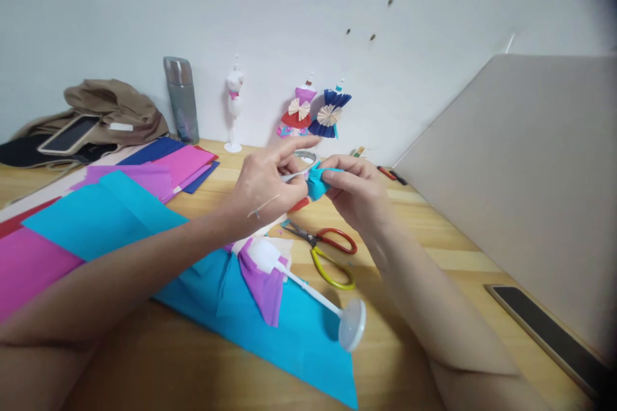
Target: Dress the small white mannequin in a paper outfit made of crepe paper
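A small gathered piece of turquoise crepe paper is held up between both hands. My right hand pinches its right side between thumb and fingers. My left hand is closed at the paper's left edge, its index finger stretched out. A roll of clear tape shows at the left fingers; I cannot tell whether they hold it. Below the hands, a white mini dress form lies on its side with purple paper around it. Scissors with one red and one yellow handle lie opened nearby.
Turquoise sheets and a pile of coloured paper cover the left side. Along the wall stand a grey bottle, a bare dress form and two dressed forms. A phone lies right, beside a pale partition.
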Demonstrator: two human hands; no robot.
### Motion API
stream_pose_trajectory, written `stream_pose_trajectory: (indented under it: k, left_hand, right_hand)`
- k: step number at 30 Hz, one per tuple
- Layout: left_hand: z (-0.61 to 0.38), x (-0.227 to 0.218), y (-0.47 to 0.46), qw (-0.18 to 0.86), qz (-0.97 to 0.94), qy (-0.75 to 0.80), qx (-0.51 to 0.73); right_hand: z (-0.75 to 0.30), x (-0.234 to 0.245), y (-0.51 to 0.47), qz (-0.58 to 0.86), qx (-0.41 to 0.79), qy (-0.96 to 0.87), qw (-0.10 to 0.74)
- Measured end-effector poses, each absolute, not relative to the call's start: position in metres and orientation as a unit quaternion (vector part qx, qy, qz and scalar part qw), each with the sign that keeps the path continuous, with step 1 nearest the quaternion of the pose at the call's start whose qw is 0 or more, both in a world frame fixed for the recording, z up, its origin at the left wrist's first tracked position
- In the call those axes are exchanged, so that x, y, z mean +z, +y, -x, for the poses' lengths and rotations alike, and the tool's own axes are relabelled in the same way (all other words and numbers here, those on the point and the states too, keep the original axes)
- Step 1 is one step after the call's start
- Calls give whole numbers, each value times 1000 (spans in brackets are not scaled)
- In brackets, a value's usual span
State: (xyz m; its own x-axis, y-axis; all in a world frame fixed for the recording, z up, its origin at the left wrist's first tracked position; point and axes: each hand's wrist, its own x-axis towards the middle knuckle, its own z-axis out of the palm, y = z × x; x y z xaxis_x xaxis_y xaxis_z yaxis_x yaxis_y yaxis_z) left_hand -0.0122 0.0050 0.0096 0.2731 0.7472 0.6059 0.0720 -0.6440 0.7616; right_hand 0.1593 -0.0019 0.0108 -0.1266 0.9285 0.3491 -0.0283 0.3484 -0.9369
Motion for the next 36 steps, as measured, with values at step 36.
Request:
stream_pose_trajectory:
  k: [36]
  left_hand:
    - [18,12,2,127,-808,222,531]
  right_hand:
    - [-165,27,-26,370,204,-762,491]
